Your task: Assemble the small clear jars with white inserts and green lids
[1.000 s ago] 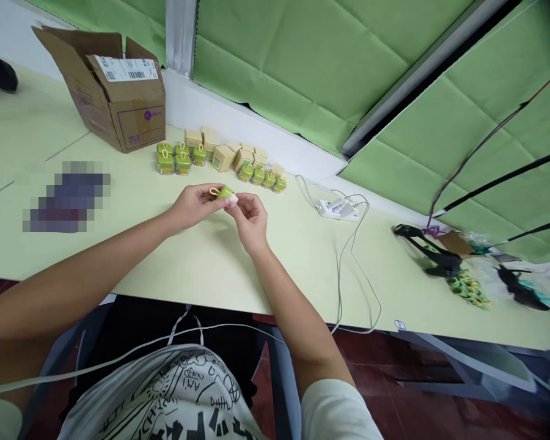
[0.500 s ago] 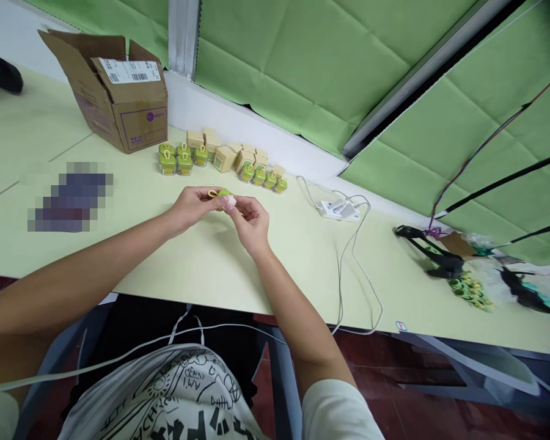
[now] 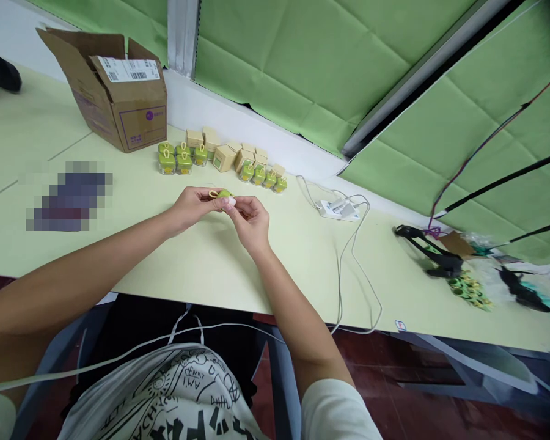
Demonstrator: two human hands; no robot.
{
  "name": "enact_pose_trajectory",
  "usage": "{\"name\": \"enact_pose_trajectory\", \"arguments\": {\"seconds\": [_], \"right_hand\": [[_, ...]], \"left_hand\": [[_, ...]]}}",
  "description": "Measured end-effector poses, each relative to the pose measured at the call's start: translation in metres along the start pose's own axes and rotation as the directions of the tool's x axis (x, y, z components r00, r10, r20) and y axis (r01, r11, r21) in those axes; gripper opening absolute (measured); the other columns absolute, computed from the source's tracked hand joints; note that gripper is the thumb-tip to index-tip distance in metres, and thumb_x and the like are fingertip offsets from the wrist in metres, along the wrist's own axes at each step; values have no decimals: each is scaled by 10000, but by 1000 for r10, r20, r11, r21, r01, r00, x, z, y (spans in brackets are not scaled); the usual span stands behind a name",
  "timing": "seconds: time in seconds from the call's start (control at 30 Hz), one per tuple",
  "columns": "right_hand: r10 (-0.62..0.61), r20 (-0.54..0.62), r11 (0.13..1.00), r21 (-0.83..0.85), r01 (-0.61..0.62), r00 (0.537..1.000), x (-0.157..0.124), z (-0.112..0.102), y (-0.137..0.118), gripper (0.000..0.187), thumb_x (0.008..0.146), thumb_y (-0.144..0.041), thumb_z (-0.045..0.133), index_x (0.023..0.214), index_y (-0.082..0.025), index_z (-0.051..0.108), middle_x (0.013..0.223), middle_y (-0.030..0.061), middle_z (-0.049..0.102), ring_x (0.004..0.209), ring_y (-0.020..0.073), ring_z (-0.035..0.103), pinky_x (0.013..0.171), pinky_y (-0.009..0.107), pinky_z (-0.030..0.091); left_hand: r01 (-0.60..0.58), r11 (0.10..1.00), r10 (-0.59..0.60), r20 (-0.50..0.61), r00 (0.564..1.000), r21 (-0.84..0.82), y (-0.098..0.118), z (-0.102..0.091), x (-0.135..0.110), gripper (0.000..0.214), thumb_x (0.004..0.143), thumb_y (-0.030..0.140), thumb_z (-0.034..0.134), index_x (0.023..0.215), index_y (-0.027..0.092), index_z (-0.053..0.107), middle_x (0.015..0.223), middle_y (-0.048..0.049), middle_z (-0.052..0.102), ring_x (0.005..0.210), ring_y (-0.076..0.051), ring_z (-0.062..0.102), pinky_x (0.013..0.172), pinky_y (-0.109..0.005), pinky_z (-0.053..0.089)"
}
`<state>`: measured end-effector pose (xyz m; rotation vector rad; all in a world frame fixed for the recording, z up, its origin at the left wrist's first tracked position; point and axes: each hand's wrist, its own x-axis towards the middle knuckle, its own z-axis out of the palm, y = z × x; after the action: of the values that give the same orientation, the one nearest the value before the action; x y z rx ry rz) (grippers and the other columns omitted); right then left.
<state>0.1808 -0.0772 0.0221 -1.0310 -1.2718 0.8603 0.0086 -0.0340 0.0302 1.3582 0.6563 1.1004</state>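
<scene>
Over the middle of the table, my left hand point(image 3: 190, 209) is closed around a small green-lidded container point(image 3: 224, 193) with a pale yellow loop on its left side. My right hand point(image 3: 253, 221) meets it from the right, fingers curled in a pinch. Between the thumbs shows a small white piece point(image 3: 231, 200); whether it is part of the container is unclear. Fingers hide most of the container. Beyond my hands, several similar green-lidded containers point(image 3: 184, 162) stand in a left group, and several more point(image 3: 258, 176) in a row to the right.
Small tan cardboard boxes point(image 3: 224, 158) stand behind the containers. A large open carton point(image 3: 142, 116) is at the back left, near a blurred dark patch point(image 3: 76, 195). A power strip point(image 3: 339, 209) with white cables lies right. Black straps point(image 3: 433, 253) and green-yellow pieces point(image 3: 471, 289) lie farther right.
Both hands keep almost the same place and grip. The container and the white piece between them have turned slightly.
</scene>
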Motion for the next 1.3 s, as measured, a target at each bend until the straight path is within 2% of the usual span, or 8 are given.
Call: {"name": "enact_pose_trajectory", "arguments": {"seconds": [0.2,0.43,0.63,0.8,0.9,1.0,1.13,1.3], "right_hand": [[-5,8,1000,-6,5,1000,1,-2,2,654,714,-631,935,1131,-275,579,1061,47,812,921,201,791,887,379,672],[-174,132,953,-226,201,976,2,-5,6,665,795,-582,880,1349,-321,622,1342,93,671,1045,202,703,895,375,659],[-319,125,860,-378,342,939,2,-7,5,471,846,-457,825,1269,-321,671,1303,96,680,1119,247,672,920,424,645],[-388,122,808,-432,401,913,1,-7,4,412,864,-374,774,1248,-296,649,1255,91,730,1136,267,678,1004,477,612],[-428,79,773,-484,410,900,3,-10,5,389,837,-342,778,1196,-274,645,1178,90,729,1071,263,678,980,471,609],[-426,53,746,-543,385,903,7,-14,8,374,816,-286,759,1171,-269,641,1141,94,707,1097,274,659,998,473,599],[-428,100,710,-577,403,898,8,-15,11,385,814,-244,746,1184,-272,646,1154,99,680,1147,284,644,1023,479,591],[-460,157,675,-578,459,874,5,-12,9,347,841,-252,743,1176,-278,655,1133,91,672,1107,270,650,975,458,601]], "left_hand": [[28,999,-28,-3,1000,-35,-2,1,1,538,688,638,966,963,188,860,1086,-97,798,1041,-266,735,1069,-499,594],[100,984,-103,-16,995,-149,1,-1,3,538,668,638,979,933,192,836,1041,-98,794,1028,-263,746,1036,-480,604],[139,975,-122,106,987,-175,1,-2,2,562,732,662,930,973,168,818,1043,-134,794,1035,-284,752,991,-470,613],[174,963,-160,81,984,-205,0,0,3,537,748,646,918,983,183,780,1041,-95,780,947,-215,728,923,-397,609],[144,985,-148,-40,988,-99,-1,-1,5,511,760,613,906,1002,189,757,991,-69,754,829,-174,683,810,-359,583],[28,996,-11,-184,983,89,0,-1,6,461,793,576,865,1015,195,732,955,-53,722,741,-145,611,708,-328,525],[-106,954,143,-116,983,280,-1,3,2,525,771,566,855,1137,217,715,1175,-87,726,937,-191,661,766,-321,532],[-108,905,150,-71,986,412,-3,3,-1,593,711,559,907,1167,233,712,1240,-87,718,945,-208,660,791,-337,533]]}}
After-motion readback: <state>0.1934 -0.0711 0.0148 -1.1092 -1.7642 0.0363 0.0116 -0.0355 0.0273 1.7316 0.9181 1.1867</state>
